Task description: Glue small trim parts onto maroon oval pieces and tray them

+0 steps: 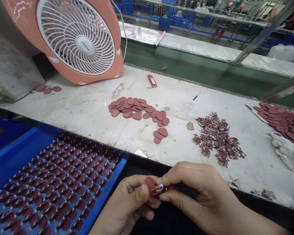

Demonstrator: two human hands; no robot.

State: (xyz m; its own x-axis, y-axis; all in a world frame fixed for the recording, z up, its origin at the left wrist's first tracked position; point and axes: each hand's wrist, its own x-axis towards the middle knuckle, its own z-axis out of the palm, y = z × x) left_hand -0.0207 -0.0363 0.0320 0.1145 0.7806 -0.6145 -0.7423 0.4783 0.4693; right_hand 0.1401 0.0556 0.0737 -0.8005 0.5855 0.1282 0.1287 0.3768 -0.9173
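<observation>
My left hand [129,204] pinches a maroon oval piece [150,184] upright between thumb and fingers. My right hand [193,186] holds a small dark red figure [159,190] in its fingertips, pressed against the oval, with part of it hidden by the fingers. Both hands are over the dark near edge of a white work table [93,120]. A scattered group of loose maroon ovals [137,109] lies ahead of them, and a heap of small red figures [217,138] lies to the right.
A blue tray [107,182] with rows of assembled maroon pieces sits at near left. More maroon ovals [279,119] and a white cloth [285,151] lie at right. An orange lighter [152,81], a small knife [196,96] and a coral fan [75,39] stand farther back.
</observation>
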